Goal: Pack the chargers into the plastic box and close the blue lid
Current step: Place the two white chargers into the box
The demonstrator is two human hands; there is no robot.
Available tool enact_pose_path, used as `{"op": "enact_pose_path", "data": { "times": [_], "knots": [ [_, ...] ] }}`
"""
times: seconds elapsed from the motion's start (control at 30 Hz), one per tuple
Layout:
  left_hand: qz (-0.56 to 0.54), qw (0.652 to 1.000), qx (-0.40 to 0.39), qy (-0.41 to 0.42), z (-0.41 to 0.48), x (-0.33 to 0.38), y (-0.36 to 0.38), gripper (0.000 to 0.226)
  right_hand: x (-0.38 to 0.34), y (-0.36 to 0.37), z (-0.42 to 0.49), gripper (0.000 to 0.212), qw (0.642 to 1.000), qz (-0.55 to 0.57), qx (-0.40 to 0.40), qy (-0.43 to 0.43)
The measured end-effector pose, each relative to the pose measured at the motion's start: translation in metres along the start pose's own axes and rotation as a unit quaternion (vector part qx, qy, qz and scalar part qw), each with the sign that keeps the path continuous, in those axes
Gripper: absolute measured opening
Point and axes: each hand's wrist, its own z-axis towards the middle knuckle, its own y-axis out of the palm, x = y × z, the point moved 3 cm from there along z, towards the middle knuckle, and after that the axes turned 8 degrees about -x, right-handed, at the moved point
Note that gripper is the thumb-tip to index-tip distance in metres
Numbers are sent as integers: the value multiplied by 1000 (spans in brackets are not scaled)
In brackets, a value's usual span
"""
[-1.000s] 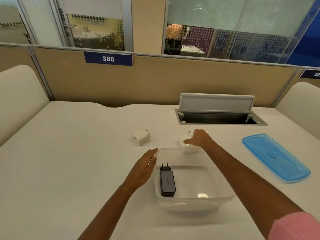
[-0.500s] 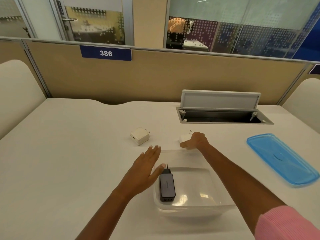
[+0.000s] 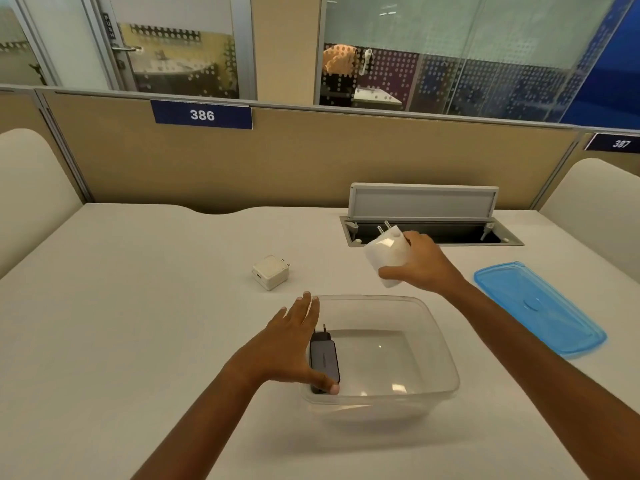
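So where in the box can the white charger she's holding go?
The clear box is bare from the dark charger at its left wall across to the right wall. The left side is crowded: the left hand rests there. The right hand holds the white charger above the far rim.

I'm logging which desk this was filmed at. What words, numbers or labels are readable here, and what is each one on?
"386": white digits on the dark blue plate atop the beige desk partition.
"387": white digits on a second dark plate on the partition at far right, slightly blurred.
Faint lettering on the dark grey charger inside the clear plastic box: too small to read.
Nothing legible elsewhere.
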Motion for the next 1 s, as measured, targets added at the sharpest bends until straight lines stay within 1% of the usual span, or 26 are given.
{"op": "enact_pose_path", "data": {
  "times": [0.07,0.13,0.23,0.37,0.5,0.67,0.8,0.87,1.0],
  "knots": [
    [13,1000,7,1,-1,2,-2,124,-7,-9,-26,79,999,-25,-18,-41],
    [2,1000,6,1,-2,3,-3,123,-10,-11,-51,83,996,-39,-51,-66],
    [-23,1000,-3,0,-1,5,-6,123,-10,-4,-78,87,989,-75,-108,-72],
    [-22,999,-28,-7,-2,9,-8,124,-6,18,-95,87,979,-121,-154,-62],
    [-5,999,-45,-15,-3,12,-8,126,-5,40,-96,84,979,-113,-164,-29],
    [9,998,-50,-22,-3,14,-8,126,-4,61,-87,77,976,-86,-190,57],
    [10,998,-52,-21,-3,13,-7,126,-3,72,-82,70,973,-44,-195,120],
    [8,999,-50,-20,-2,12,-7,127,-3,76,-81,68,971,-32,-193,138],
    [9,999,-47,-16,-2,11,-7,126,-7,85,-76,67,969,-42,-184,161]
  ]
}}
